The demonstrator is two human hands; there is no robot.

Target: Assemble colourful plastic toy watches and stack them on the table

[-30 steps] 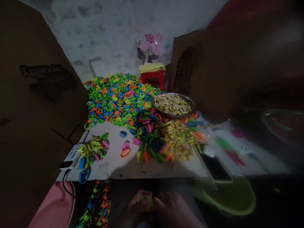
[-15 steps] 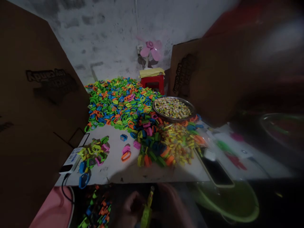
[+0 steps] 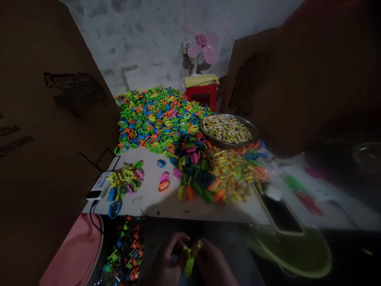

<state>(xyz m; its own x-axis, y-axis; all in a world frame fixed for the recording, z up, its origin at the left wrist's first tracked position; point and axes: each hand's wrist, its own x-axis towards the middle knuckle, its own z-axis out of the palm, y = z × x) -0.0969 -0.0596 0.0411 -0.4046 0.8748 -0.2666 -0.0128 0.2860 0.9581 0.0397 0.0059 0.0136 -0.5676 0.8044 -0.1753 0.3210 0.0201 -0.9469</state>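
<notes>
In the lower middle of the head view, below the table's front edge, my left hand (image 3: 169, 260) is closed on a yellow-green toy watch (image 3: 189, 265). My right hand (image 3: 214, 263) is close beside it, its fingers closed round a small yellow wrapped candy roll (image 3: 196, 248). The roll's clear wrapper end points up, near the watch. Dim light hides most of the fingertips, and I cannot tell whether candy and watch are joined. Beyond my hands, a heap of yellow wrapped candies (image 3: 230, 174) lies against more toy watches (image 3: 193, 180) on the table (image 3: 169, 204).
A large pile of toy watches (image 3: 154, 115) fills the back. A metal bowl (image 3: 228, 145) of candies stands right of it. A phone (image 3: 281, 214) lies at the front right. Cardboard boxes (image 3: 44, 159) wall both sides. A green basin (image 3: 312, 272) and pink container (image 3: 73, 250) sit below.
The camera view has shifted, so the table scene sits further right and slightly higher. My hands have come closer together round the watch, and the candy roll's end has tilted to the right.
</notes>
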